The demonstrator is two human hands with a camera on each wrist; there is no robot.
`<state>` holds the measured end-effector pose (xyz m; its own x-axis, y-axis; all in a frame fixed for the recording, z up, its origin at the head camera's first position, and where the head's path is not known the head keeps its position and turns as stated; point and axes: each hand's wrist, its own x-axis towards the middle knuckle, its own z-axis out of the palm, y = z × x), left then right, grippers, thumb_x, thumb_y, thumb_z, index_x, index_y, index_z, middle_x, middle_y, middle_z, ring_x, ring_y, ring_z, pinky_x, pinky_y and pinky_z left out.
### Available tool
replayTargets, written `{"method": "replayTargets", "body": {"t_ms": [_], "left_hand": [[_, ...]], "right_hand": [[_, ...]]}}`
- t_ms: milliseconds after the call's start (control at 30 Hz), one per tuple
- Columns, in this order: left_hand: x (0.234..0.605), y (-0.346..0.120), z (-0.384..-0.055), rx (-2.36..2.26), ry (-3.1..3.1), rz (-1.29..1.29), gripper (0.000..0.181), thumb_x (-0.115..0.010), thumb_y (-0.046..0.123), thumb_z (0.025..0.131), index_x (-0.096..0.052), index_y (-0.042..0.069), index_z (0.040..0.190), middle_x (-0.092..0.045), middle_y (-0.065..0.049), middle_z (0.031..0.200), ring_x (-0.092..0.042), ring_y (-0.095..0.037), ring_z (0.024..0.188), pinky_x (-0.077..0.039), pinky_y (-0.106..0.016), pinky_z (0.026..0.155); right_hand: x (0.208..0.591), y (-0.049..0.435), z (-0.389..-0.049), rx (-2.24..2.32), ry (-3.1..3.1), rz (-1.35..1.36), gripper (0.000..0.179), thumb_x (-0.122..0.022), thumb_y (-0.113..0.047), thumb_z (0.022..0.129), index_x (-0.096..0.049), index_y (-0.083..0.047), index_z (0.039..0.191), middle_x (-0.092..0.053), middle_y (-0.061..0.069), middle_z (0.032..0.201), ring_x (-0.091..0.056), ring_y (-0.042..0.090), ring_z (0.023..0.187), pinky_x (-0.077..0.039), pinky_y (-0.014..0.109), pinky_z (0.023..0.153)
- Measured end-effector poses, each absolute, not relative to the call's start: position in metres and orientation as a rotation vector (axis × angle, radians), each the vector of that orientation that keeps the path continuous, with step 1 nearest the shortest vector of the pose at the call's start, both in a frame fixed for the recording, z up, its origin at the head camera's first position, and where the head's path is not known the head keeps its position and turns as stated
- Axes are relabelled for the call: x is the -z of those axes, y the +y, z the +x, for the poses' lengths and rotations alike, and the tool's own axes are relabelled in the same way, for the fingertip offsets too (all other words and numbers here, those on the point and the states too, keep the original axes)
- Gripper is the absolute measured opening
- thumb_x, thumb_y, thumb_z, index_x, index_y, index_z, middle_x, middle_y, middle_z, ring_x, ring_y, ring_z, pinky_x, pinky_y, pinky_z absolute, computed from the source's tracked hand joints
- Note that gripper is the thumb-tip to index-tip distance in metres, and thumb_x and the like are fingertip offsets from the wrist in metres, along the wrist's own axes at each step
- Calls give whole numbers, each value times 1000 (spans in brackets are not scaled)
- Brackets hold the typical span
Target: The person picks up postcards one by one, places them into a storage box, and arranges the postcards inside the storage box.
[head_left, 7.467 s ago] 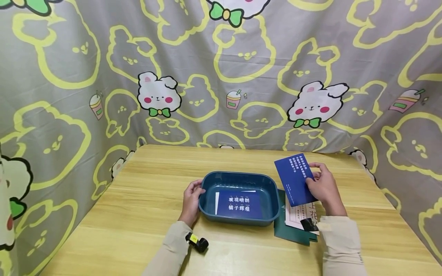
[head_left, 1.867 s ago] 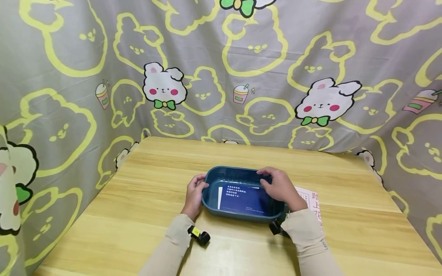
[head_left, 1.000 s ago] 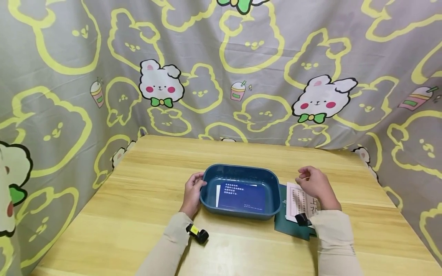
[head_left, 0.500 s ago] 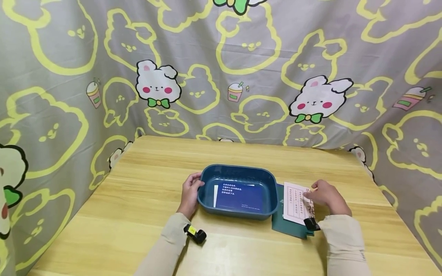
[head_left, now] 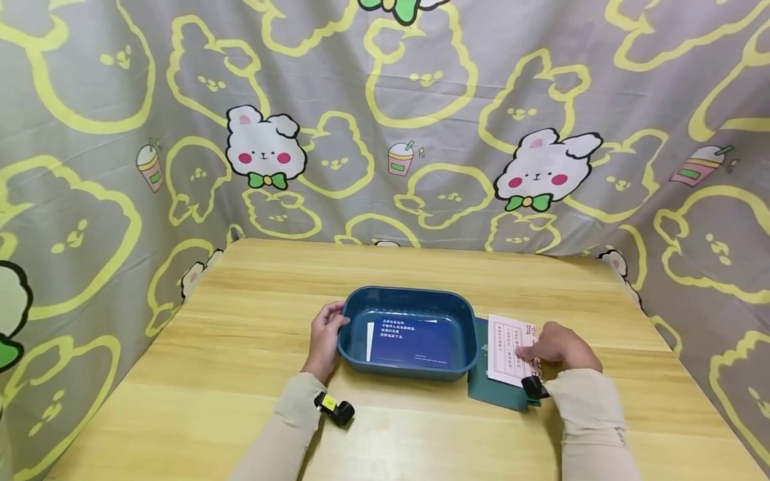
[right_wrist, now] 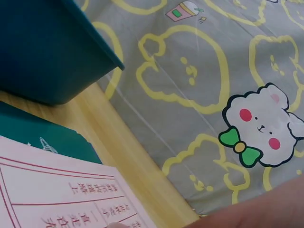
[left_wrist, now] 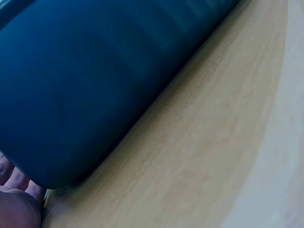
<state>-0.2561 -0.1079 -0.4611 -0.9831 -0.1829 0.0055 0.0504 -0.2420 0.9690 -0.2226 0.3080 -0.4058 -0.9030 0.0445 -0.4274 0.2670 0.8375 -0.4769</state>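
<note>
My left hand (head_left: 325, 339) grips the left end of a dark blue-green plastic tray (head_left: 351, 364), thumb at the rim. In the left wrist view the tray's outer wall (left_wrist: 85, 95) fills much of the frame, with a few fingers (left_wrist: 16, 179) at its corner. Inside the tray lies a dark blue card (head_left: 409, 347) with white writing, over a white-edged one. My right hand (head_left: 562, 346) pinches a pale pink printed card (head_left: 504, 351) by its right part, thumb on top; the other fingertips are hidden. A green card or folder (head_left: 499, 395) lies beneath it.
The wooden table (head_left: 240, 414) carries the tray in its middle and the green folder close by its right end. A grey curtain (head_left: 337, 80) with rabbit drawings hangs behind and at both sides. A small black camera (head_left: 337, 409) sits on my left wrist.
The blue card my right hand held earlier now lies in the tray. My right hand has come back from the tray to the pink card. My left hand keeps its hold.
</note>
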Motion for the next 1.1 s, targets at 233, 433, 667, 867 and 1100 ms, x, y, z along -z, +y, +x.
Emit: {"method": "replayTargets", "body": {"t_ms": [233, 433, 667, 867, 1100], "left_hand": [[461, -109, -255, 2350, -1853, 169, 34, -51, -7, 83, -55, -10, 117, -59, -13, 112, -55, -17, 100, -48, -22, 82], [461, -109, -256, 2347, -1862, 173, 34, -51, -7, 83, -55, -10, 117, -60, -14, 112, -55, -17, 100, -48, -21, 81], [461, -109, -256, 2362, -1852, 172, 35, -51, -6, 83, -55, -10, 117, -60, -15, 114, -56, -17, 101, -48, -22, 82], [462, -108, -256, 2364, -1853, 165, 35, -50, -6, 84, -54, -11, 118, -59, -18, 116, -56, -17, 102, -48, -22, 82], [462, -108, -256, 2356, -1866, 175, 35, -50, -6, 84, -54, -10, 118, -59, -19, 116, -56, -19, 101, -48, -23, 82]], "right_hand": [[404, 308, -225, 763, 2596, 298, 40, -76, -23, 82, -50, 7, 88, -49, 14, 78, -50, 24, 66, -41, 29, 57], [403, 306, -225, 711, 2614, 311, 40, -75, -21, 83, -51, 9, 90, -51, 15, 77, -53, 24, 67, -43, 30, 58], [401, 306, -223, 751, 2601, 370, 43, -75, -21, 83, -50, 11, 94, -50, 16, 79, -52, 27, 70, -43, 32, 60], [404, 308, -224, 765, 2606, 353, 41, -75, -20, 82, -50, 10, 92, -50, 16, 78, -52, 26, 67, -42, 31, 58], [404, 307, -223, 735, 2630, 318, 36, -74, -19, 82, -53, 10, 88, -52, 15, 74, -53, 23, 63, -43, 29, 55]]}}
